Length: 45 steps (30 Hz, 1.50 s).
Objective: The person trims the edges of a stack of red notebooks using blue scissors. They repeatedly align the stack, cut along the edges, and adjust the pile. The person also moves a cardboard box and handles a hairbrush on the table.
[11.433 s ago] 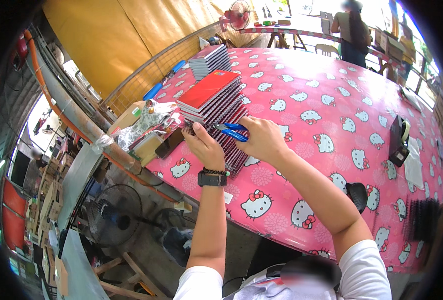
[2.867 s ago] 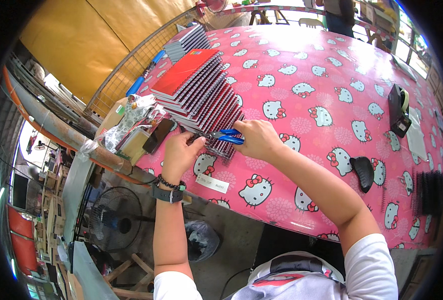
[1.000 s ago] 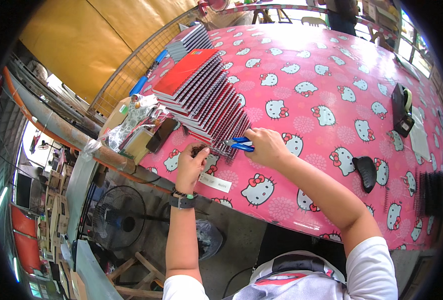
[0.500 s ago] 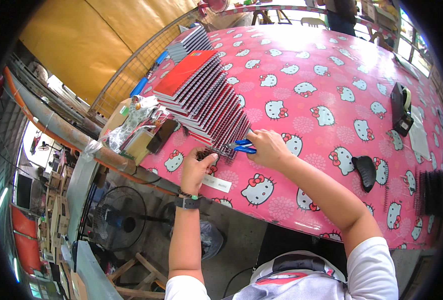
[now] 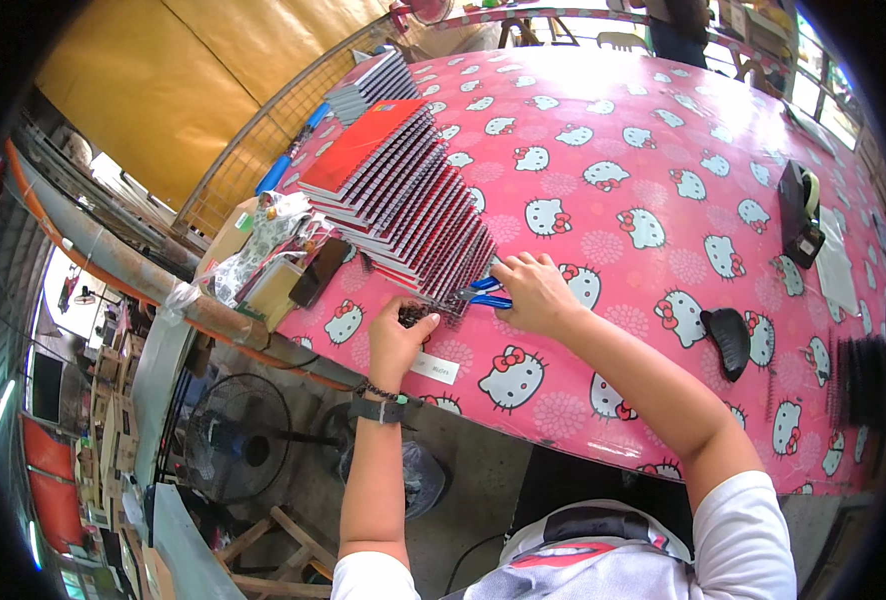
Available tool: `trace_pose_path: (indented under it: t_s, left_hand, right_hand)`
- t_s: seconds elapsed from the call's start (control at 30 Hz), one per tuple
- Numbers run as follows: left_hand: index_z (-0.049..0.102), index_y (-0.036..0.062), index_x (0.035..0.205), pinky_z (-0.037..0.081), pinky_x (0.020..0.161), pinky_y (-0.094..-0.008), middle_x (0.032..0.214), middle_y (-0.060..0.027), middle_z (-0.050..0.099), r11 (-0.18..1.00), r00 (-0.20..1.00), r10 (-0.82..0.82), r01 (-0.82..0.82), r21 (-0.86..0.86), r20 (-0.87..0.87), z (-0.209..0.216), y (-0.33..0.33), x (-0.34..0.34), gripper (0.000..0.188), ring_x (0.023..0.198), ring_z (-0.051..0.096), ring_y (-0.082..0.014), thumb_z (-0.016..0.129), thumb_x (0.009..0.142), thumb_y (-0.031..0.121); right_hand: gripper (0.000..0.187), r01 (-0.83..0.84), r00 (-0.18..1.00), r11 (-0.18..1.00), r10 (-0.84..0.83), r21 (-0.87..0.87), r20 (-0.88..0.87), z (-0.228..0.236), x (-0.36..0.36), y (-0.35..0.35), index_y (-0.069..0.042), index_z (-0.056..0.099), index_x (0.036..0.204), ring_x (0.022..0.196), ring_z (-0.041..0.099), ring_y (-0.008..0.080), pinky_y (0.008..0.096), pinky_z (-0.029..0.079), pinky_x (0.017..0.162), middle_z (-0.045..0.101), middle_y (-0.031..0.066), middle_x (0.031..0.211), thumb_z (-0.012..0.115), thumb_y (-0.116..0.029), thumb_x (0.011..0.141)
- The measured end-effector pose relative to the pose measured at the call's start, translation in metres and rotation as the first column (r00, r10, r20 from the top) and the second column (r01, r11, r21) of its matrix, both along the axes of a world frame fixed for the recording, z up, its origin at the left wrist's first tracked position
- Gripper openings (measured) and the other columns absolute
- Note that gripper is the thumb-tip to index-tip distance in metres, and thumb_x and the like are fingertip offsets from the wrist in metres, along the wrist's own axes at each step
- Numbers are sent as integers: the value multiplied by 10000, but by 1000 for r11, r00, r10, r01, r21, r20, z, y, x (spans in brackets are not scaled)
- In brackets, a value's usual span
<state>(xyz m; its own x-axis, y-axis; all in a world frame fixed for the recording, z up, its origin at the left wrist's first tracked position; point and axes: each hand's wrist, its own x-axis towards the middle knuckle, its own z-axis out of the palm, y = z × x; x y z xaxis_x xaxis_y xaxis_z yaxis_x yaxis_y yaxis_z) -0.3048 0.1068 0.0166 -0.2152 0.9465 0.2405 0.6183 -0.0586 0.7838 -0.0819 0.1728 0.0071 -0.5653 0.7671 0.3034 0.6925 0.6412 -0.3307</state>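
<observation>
Our right hand (image 5: 543,297) grips blue-handled pliers (image 5: 491,300), their tips hard to separate from the bindings of the red notebook stack (image 5: 388,165) on our pink table (image 5: 603,440). Our left hand (image 5: 397,343) curls around dark wire (image 5: 418,317); we cannot tell whether it's closed. Far off, the top edge crops a person (image 5: 677,32).

Plier tips (image 5: 466,294) too small to make out; distant person (image 5: 683,35) cropped above
</observation>
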Motion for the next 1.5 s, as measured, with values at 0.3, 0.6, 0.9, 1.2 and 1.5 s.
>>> trace_pose_path:
  t_s: [0.3,0.6,0.9,1.2,1.5]
  left_hand:
    - [652,-10,893,493,667,-308,785,-107,683,996,996,72,-68,-60,56,-12,6,5,278,700,632,-173,750,727,190]
    - [647,-21,883,490,651,-296,762,-82,676,994,991,106,-103,-47,82,-14,4,6,256,679,617,-150,740,741,171]
    - [584,6,888,396,508,-220,699,2,577,1000,939,12,-7,-15,344,-32,9,6,200,569,490,-62,721,764,82]
    - [609,-14,946,456,601,-258,780,-49,634,999,941,42,-43,-4,336,-38,6,12,281,655,564,-117,751,741,115]
    - [651,-24,894,490,695,-292,814,-103,678,993,993,111,-112,20,42,-37,8,22,272,730,621,-163,760,735,167]
  right_hand:
    - [427,22,1000,999,-22,34,-2,4,-6,-4,-45,576,981,1024,542,254,423,420,856,595,94,992,743,-290,674]
    - [346,8,998,979,5,-203,64,10,-12,-6,-53,590,923,944,596,265,375,456,828,626,87,917,720,-260,678]
    - [341,-15,1000,998,14,55,14,-6,-10,-5,-43,594,923,995,577,275,467,447,840,621,114,941,701,-270,692]
    - [343,20,1000,996,-18,-88,17,-3,3,-2,-49,594,933,958,573,275,414,444,803,612,110,921,705,-239,670]
    - [289,3,998,995,2,-96,57,-11,-5,5,-43,601,879,855,618,302,419,480,750,635,118,848,693,-224,673]
